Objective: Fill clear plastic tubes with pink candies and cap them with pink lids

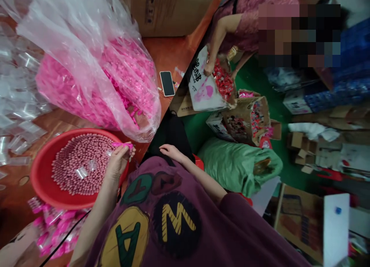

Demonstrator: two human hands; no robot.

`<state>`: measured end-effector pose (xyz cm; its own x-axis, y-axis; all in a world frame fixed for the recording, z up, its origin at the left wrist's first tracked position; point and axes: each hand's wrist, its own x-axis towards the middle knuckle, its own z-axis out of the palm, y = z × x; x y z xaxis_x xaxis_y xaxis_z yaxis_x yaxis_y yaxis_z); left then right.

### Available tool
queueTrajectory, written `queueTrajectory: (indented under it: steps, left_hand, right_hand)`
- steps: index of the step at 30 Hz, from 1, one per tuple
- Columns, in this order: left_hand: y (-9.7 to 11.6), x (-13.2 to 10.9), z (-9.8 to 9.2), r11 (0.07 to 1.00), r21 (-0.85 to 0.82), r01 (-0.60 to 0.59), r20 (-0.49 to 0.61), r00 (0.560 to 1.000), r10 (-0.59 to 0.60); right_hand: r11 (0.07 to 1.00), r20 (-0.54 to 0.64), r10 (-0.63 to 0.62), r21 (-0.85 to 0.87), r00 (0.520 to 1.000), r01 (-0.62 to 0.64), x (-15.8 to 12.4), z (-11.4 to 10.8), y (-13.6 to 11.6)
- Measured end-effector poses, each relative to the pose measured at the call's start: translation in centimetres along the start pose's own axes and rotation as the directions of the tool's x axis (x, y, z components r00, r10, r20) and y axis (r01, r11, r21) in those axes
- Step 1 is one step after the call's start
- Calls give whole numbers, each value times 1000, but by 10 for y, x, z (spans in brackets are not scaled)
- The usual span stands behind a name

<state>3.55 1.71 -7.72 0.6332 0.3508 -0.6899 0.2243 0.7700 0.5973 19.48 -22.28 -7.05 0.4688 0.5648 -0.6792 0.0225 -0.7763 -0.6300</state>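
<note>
At the right rim of the red basin (40,159), my left hand (117,161) is closed on a small bright pink plastic piece (125,145). The basin holds a heap of small pale pink beads (69,155), and several short clear plastic tubes (81,172) lie on top of them. My right hand (172,152) is open and empty, its fingers loosely stretched over my dark-clothed leg (173,134). Beyond the basin, a large clear plastic bag (95,78) full of pink plastic pieces stands open toward me.
Loose clear tubes (26,134) cover the table's left side. Pink-capped tubes (58,224) lie below the basin beside a black cable (65,238). A phone (167,83) rests near the table edge. Across, another person's hand (209,68) is at a white box (199,87). A green sack (231,163) stands to the right.
</note>
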Motion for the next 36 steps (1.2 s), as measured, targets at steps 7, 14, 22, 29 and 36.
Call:
queueTrajectory:
  steps: [7, 14, 22, 29, 36]
  left_hand:
    - [1, 0, 3, 1000, -10, 1, 4, 1000, -1]
    - [7, -2, 18, 998, -48, -52, -1, 999, 52]
    - [25, -22, 21, 972, -123, -202, -80, 978, 193]
    - [35, -41, 6, 929, -176, -326, -195, 936, 291]
    - [29, -54, 9, 903, -224, -367, -220, 921, 320]
  right_hand:
    - [996, -88, -79, 25, 993, 82, -1, 6, -16]
    - [916, -136, -374, 104, 918, 388, 17, 21, -82]
    - [774, 30, -633, -17, 774, 633, 39, 28, -146]
    - [727, 154, -680, 14, 717, 686, 52, 37, -177]
    - [737, 182, -671, 52, 719, 674, 59, 40, -182]
